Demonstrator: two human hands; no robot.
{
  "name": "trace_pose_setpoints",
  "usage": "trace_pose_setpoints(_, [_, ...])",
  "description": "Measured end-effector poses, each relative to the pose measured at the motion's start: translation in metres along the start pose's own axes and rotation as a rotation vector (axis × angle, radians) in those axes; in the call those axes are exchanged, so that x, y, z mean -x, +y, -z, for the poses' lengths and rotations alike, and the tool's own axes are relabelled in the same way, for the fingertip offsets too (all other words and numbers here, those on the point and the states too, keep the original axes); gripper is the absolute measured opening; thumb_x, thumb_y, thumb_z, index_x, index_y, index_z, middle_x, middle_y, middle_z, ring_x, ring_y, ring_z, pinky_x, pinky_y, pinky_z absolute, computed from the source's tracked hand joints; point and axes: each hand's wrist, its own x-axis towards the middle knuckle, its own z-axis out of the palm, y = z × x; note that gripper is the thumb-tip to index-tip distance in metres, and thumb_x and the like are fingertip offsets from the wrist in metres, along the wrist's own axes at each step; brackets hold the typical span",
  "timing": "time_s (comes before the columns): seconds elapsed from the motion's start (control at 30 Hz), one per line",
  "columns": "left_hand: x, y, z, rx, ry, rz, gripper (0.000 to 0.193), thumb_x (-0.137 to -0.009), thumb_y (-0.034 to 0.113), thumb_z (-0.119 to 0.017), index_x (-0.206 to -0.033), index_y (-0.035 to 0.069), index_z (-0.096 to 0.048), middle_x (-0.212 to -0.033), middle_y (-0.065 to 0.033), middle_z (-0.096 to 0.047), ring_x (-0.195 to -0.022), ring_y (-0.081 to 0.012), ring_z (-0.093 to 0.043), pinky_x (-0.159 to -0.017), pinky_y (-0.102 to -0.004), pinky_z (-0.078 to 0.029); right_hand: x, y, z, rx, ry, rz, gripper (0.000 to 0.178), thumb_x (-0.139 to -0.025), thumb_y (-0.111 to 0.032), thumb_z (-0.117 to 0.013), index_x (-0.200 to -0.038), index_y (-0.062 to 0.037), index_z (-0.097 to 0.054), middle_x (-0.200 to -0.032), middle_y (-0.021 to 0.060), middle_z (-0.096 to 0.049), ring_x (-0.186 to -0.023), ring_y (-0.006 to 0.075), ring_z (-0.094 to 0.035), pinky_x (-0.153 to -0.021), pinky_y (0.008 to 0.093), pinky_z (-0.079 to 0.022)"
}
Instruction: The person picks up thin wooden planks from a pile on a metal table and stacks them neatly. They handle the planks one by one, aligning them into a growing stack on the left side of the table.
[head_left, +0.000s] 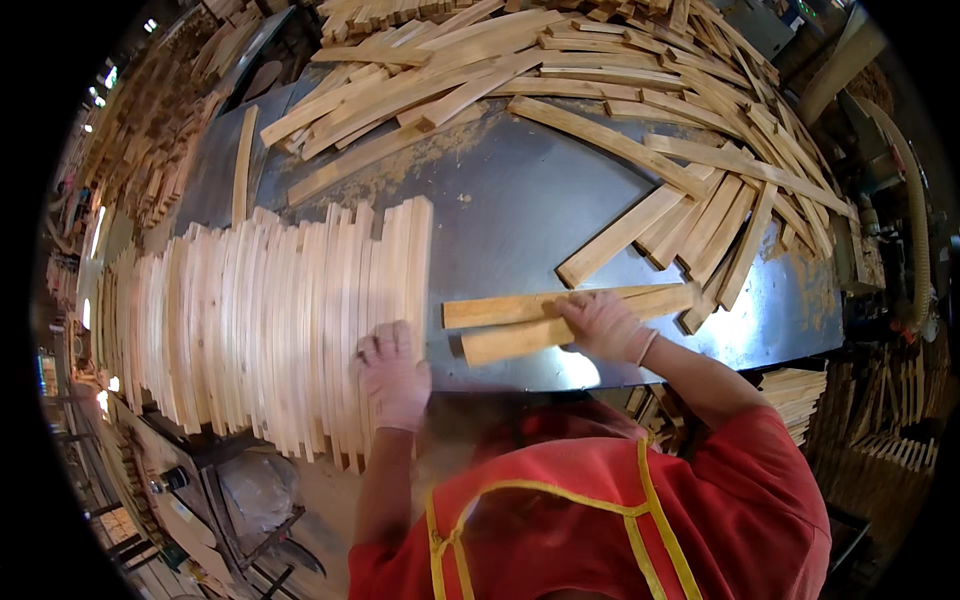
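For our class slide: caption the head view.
Gloved left hand steadies stacked slats; right hand presses two slats.

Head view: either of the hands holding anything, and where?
Right hand presses two loose wooden slats near their middle. Left hand rests on the slat row's right end. No closed grasp visible.

Scene evenly bright from overhead. Glare patch on the grey sheet-metal tabletop [575,370] at 6 o'clock of centre. Pale stacked wooden slats [270,320] at 9 o'clock slightly overexposed. Strong fisheye bending; black vignette at rim; periphery soft.
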Motion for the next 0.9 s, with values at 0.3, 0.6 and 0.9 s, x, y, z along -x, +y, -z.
trace_pose_setpoints(0.3, [-0.012, 0.061, -0.034, -0.09, 0.158, 0.035, 0.087, -0.093, 0.042, -0.073, -0.163, 0.007, -0.037, -0.162, -0.0174, -0.043, -0.149, -0.0374, -0.042, -0.119, -0.0539, -0.035, -0.093, 0.102, 0.072, -0.735, 0.163, -0.557, 0.078, -0.094, -0.051, -0.071, -0.154, -0.0082, -0.047, -0.141, 0.0286, -0.064, -0.124, 0.0474, -0.065, -0.101, 0.0502, -0.054])
trace_pose_setpoints(0.6, [-0.051, 0.197, -0.002, 0.159, -0.101, 0.072, 0.095, -0.089, 0.051, -0.079, -0.164, 0.01, -0.039, -0.151, -0.0199, -0.055, -0.13, -0.042, -0.059, -0.103, -0.0513, -0.052, -0.117, 0.32, 0.069, 0.181, 0.381, -0.402, 0.091, -0.085, -0.044, -0.081, -0.16, -0.0095, -0.041, -0.138, 0.0227, -0.066, -0.128, 0.0409, -0.064, -0.107, 0.048, -0.053])
trace_pose_setpoints(0.9, [-0.014, 0.109, -0.002, 1.091, -0.251, 0.279, 0.077, -0.091, 0.022, -0.073, -0.161, 0.004, -0.045, -0.145, -0.0232, -0.061, -0.129, -0.035, -0.064, -0.106, -0.0421, -0.053, -0.065, 0.22, 0.039, -0.466, 0.198, -0.439, 0.086, -0.092, -0.026, -0.075, -0.164, -0.0056, -0.035, -0.14, 0.0289, -0.065, -0.128, 0.0457, -0.063, -0.106, 0.0468, -0.052])
